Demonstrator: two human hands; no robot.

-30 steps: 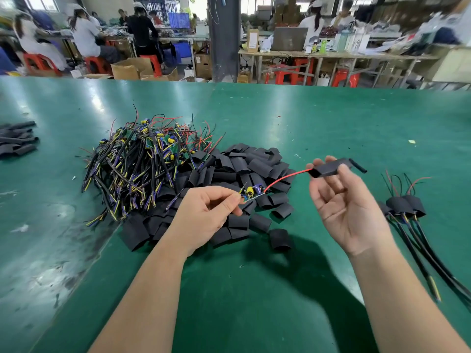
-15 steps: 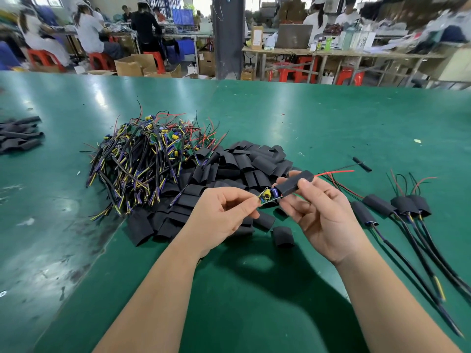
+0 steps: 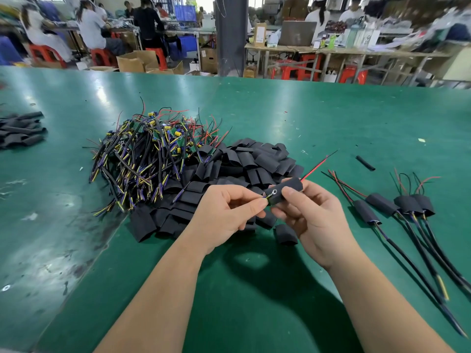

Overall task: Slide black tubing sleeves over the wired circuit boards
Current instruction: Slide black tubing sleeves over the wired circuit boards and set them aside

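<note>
**Sleeving step, head view.** The right hand (image 3: 314, 220) grasps a short black flattened tubing sleeve (image 3: 286, 189) between thumb and fingers. The left hand (image 3: 228, 212) pinches, between thumb and forefinger, the near end of a small wired circuit board (image 3: 272, 194). Only a metal-ringed corner and yellowish lead stubs of the board show at the sleeve's near mouth.

The sleeve lies between the two sets of fingertips, touching both hands. Its long axis runs from the left fingertips up and away to the right. A thin red and black wire pair (image 3: 317, 166) emerges from its far mouth, beyond the right hand.

The board appears almost wholly inside. What is left is judged to be a short travel along that axis, with the right hand drawing the sleeve toward the left hand, which is nearer the exposed end. The sleeve is the only enclosure in use.

Beyond the left hand lies a heap of loose black sleeves (image 3: 244, 164) and, further left, a tangle of unsleeved wired boards (image 3: 153, 154). To the right of the right hand, four sleeved units with black cables (image 3: 397, 205) lie in a row on the green table mat (image 3: 331, 118).
</note>
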